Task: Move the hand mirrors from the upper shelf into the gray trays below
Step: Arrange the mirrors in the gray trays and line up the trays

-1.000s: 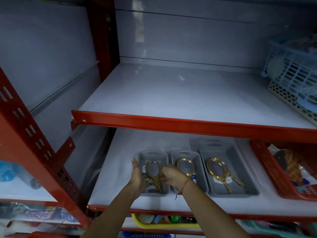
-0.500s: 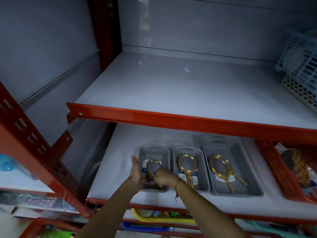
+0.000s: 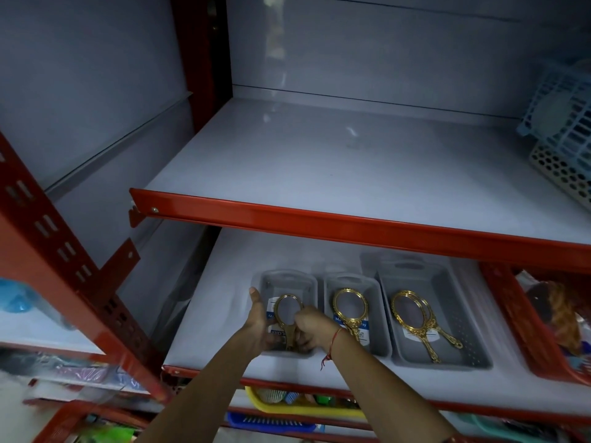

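Three gray trays stand side by side on the lower shelf. Over the left tray (image 3: pixel 289 279) both hands hold a small gold hand mirror (image 3: pixel 288 310): my left hand (image 3: pixel 260 324) cups its left side with the thumb up, and my right hand (image 3: pixel 311 327) is closed around its handle. The middle tray (image 3: pixel 353 281) holds one gold mirror (image 3: pixel 349 305) lying flat. In the large right tray (image 3: pixel 454 282) lie two overlapping gold mirrors (image 3: pixel 411 311). The upper shelf (image 3: pixel 351 164) shows bare white board, with no mirrors on it.
A red shelf rail (image 3: pixel 351 225) crosses just above the trays. Blue and white baskets (image 3: pixel 563 135) sit at the upper shelf's right end. A red basket (image 3: pixel 518 321) with goods stands right of the trays. A red slotted upright (image 3: pixel 64 260) leans at left. A yellow basket (image 3: pixel 303 407) sits below.
The view has tilted and shifted slightly. Both hands stay at the left tray with the small mirror, which has sunk a little lower into it.
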The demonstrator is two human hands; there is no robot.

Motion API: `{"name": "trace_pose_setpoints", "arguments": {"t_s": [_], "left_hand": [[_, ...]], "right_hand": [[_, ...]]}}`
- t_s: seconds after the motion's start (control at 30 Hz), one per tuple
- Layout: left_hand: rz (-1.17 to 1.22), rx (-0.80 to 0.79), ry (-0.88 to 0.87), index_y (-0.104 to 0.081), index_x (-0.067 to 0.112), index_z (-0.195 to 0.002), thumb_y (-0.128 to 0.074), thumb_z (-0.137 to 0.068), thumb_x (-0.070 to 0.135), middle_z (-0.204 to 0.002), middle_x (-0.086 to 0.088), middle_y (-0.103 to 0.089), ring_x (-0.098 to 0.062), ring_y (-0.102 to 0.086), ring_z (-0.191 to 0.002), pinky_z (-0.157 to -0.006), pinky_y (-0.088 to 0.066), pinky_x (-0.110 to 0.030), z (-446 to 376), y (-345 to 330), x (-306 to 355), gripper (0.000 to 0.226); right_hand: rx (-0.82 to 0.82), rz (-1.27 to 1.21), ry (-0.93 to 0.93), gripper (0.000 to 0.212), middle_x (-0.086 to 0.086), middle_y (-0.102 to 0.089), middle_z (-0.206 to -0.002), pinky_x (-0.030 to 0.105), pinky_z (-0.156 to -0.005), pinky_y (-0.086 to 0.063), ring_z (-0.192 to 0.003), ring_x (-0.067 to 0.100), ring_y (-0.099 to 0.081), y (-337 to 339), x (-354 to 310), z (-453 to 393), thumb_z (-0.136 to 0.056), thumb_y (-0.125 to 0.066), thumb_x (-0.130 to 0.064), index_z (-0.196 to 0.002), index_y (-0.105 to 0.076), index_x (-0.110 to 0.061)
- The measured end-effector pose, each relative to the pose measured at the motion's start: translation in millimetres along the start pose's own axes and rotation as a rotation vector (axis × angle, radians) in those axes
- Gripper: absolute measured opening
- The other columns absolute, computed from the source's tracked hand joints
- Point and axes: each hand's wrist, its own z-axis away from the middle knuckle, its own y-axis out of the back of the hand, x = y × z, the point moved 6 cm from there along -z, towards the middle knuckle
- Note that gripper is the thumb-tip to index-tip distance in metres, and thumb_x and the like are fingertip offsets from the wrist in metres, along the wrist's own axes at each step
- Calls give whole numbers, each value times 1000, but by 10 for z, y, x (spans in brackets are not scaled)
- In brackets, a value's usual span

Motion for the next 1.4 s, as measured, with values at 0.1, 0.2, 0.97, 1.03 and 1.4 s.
{"name": "trace_pose_setpoints", "arguments": {"t_s": [0.1, 0.2, 0.97, 1.03, 1.4], "left_hand": [[-66, -2, 5, -38, 2, -142, -7, -90, 69, -140, -24, -48, -42, -56, -114, -99, -41, -49, -4, -11, -12, 91], [-98, 22, 19, -34, 7, -145, -9, -88, 72, -135, -30, -50, -41, -57, -109, -84, -44, -45, -22, -22, -21, 90], [-208, -101, -4, -42, -7, -136, -7, -91, 68, -132, -22, -54, -32, -57, -109, -102, -39, -40, -12, 26, 54, 95], [-163, -185, 7, -40, -7, -139, -10, -92, 67, -138, -23, -50, -36, -52, -123, -108, -38, -43, 52, -92, 80, 93], [-159, -308, 82, -22, -8, -146, -8, -89, 72, -152, -24, -29, -36, -31, -141, -116, -24, -43, 92, -1019, -232, 99]], "right_hand": [[-54, -39, -47, 42, 21, -58, -114, 45, -100, -48, -118, 39, -57, -28, 44, -14, -97, -33, -13, -136, -41, 1], [-88, -67, -97, 48, 28, -53, -134, 46, -103, -45, -124, 40, -53, -45, 94, -36, -97, -31, -17, -142, -33, 1], [-222, -515, -27, 44, 19, -53, -137, 38, -100, -42, -121, 32, -54, 401, 243, 205, -99, -43, -26, -132, -47, 2], [-212, -590, -7, 52, 20, -50, -141, 38, -104, -39, -128, 32, -49, 615, 313, 299, -100, -40, -33, -139, -41, 2], [-50, -809, -72, 81, 23, -30, -153, 42, -119, -24, -142, 38, -29, 1282, 961, 380, -94, -32, -59, -146, -27, 4]]}}
